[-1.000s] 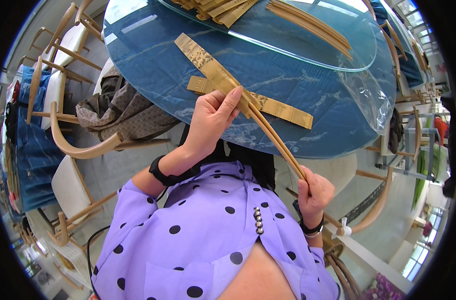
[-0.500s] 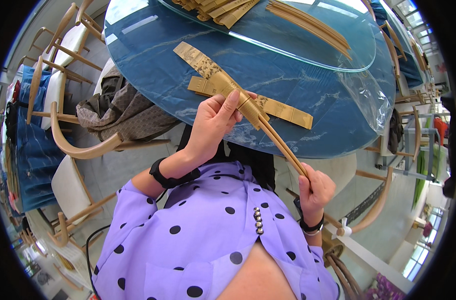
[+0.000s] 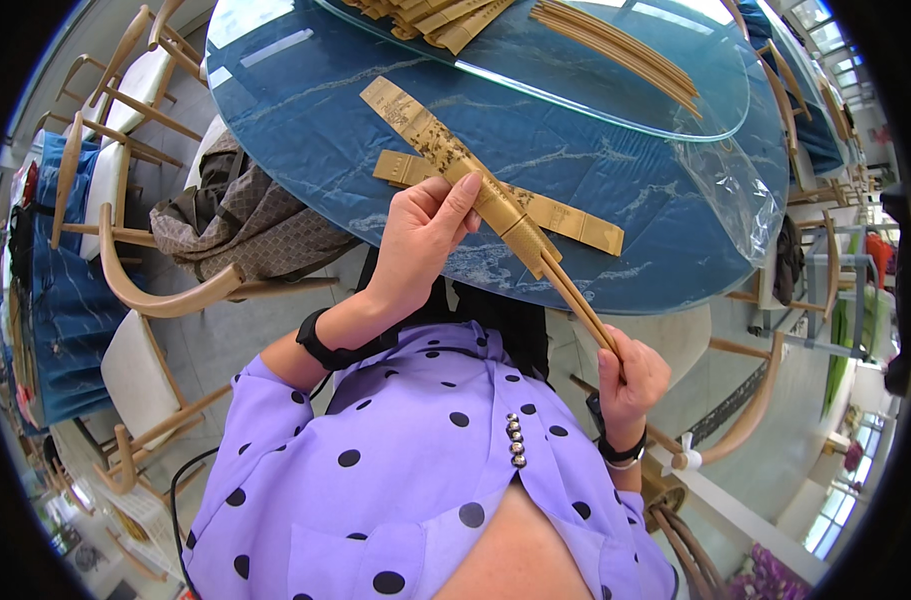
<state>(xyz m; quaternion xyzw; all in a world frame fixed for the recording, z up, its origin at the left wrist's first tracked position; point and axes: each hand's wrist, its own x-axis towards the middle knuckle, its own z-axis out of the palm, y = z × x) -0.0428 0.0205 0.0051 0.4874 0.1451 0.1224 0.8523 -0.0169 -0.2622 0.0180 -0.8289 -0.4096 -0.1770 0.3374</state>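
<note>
A gold paper chopstick sleeve (image 3: 453, 158) with dark printing slants over the near edge of the table. My left hand (image 3: 427, 232) pinches it near the middle, thumb on top. Two wooden chopsticks (image 3: 582, 307) stick out of its lower right end, their upper part hidden inside. My right hand (image 3: 632, 376) is closed around their free ends. Beneath the held sleeve another gold sleeve (image 3: 581, 229) lies crosswise on the blue marbled tabletop (image 3: 335, 135).
On the glass turntable (image 3: 565, 108) lie a pile of gold sleeves (image 3: 437, 22) and a bundle of bare chopsticks (image 3: 625, 52). Clear plastic wrap (image 3: 740, 205) rests at the table's right. A patterned bag (image 3: 255, 220) sits on a chair (image 3: 140, 290) to the left.
The sleeve has slid down along the chopsticks toward my right hand, so less of them shows. My left hand keeps its pinch on it; my right hand has hardly moved.
</note>
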